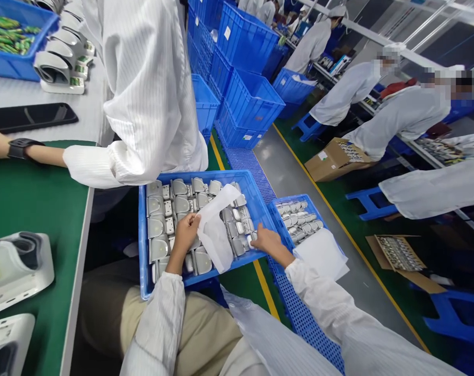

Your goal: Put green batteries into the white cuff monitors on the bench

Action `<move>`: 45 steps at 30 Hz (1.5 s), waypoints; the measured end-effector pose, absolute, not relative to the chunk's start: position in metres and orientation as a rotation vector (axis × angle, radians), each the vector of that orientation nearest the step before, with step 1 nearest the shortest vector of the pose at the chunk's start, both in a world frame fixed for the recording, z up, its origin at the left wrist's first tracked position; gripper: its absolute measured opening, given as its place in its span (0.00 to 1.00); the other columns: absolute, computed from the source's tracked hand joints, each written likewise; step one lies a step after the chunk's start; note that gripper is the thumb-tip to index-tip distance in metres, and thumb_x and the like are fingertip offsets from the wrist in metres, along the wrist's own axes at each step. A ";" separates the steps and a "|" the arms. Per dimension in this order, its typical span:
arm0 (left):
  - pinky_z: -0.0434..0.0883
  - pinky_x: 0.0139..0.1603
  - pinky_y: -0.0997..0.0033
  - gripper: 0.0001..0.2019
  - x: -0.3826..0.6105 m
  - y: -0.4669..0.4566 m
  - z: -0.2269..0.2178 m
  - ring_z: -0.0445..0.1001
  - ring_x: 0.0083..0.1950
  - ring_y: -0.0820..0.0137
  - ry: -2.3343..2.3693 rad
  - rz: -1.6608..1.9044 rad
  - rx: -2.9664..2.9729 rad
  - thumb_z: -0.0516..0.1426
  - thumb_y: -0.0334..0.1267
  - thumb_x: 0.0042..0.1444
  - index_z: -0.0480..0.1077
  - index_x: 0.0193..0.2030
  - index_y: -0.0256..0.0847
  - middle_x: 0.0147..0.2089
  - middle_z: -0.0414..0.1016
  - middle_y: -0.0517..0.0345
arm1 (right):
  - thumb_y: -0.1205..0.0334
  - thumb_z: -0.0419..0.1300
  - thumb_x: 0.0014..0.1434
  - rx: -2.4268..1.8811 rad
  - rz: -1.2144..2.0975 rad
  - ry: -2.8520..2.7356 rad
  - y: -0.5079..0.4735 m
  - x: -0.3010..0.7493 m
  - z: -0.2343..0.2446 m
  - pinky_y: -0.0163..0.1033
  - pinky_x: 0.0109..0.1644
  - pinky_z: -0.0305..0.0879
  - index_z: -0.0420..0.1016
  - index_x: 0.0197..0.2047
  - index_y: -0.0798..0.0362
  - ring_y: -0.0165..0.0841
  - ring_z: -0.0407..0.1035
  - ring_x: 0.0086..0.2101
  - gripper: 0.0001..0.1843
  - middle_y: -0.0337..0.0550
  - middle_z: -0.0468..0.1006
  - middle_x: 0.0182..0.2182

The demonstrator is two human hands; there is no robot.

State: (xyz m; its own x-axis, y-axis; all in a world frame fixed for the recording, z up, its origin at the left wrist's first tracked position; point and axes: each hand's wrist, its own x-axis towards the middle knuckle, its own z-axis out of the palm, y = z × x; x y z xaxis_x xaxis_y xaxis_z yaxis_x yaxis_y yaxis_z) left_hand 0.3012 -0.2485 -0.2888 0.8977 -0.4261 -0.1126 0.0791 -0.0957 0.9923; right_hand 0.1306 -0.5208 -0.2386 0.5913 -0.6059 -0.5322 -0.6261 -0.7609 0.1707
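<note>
Partly, the white sheet (215, 235) covers the middle rows of the blue crate (143, 245), so the pieces under it cannot be seen. The crate's near-left corner is hidden behind the person's own sleeve. The left hand (186, 232) has its fingers closed on the sheet's left edge, holding it over the grey parts (158, 227). The right hand (266, 241) lies at the crate's right wall with its fingertips bent down onto a small pale piece. Whether it actually grips that piece cannot be told, since the fingers hide the contact.

The crate rests across the person's knees, just beside the green table (33, 209). The sheet is thin, limp and creased, and folds over itself. The parts are moulded grey plastic with rounded fronts, packed upright in tight rows. The crate is rigid plastic with ribbed walls.

A second crate (278, 206) of similar parts stands on the floor to the right, half under another sheet (323, 253). White housings (13, 266) on the table are cut off by the picture's edge. A co-worker's striped sleeve (143, 104) leans across the table above.
</note>
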 end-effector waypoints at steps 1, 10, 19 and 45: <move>0.62 0.31 0.71 0.24 0.301 -0.249 -0.289 0.68 0.30 0.69 -0.276 -0.433 1.618 0.58 0.61 0.63 0.77 0.39 0.40 0.28 0.73 0.60 | 0.52 0.72 0.60 -2.773 0.909 1.096 -0.525 0.128 -0.233 0.45 0.52 0.70 0.68 0.68 0.61 0.55 0.78 0.54 0.39 0.65 0.82 0.52; 0.61 0.31 0.71 0.23 0.303 -0.249 -0.289 0.67 0.30 0.70 -0.278 -0.426 1.627 0.59 0.60 0.63 0.77 0.39 0.39 0.28 0.72 0.60 | 0.47 0.68 0.65 -2.799 0.912 1.055 -0.521 0.122 -0.248 0.46 0.53 0.71 0.73 0.63 0.63 0.55 0.78 0.55 0.32 0.67 0.82 0.53; 0.62 0.31 0.71 0.23 0.300 -0.249 -0.287 0.67 0.29 0.69 -0.264 -0.420 1.621 0.58 0.60 0.64 0.77 0.40 0.40 0.28 0.72 0.60 | 0.42 0.71 0.63 -2.643 1.017 1.002 -0.535 0.135 -0.272 0.44 0.54 0.71 0.75 0.63 0.62 0.54 0.77 0.58 0.37 0.68 0.80 0.57; 0.62 0.32 0.71 0.23 0.301 -0.249 -0.288 0.68 0.30 0.69 -0.276 -0.422 1.634 0.58 0.61 0.64 0.78 0.40 0.40 0.29 0.74 0.60 | 0.43 0.68 0.68 -2.684 1.051 0.953 -0.547 0.120 -0.267 0.45 0.53 0.72 0.83 0.53 0.61 0.54 0.78 0.53 0.27 0.67 0.82 0.51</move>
State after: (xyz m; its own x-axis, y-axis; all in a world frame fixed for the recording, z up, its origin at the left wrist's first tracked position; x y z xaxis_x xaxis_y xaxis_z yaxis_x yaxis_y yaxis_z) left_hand 0.3011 -0.2488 -0.2879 0.9009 -0.4202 -0.1089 0.0689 -0.1092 0.9916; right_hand 0.1203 -0.5474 -0.2668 0.5646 -0.5169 -0.6435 -0.5899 -0.7980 0.1235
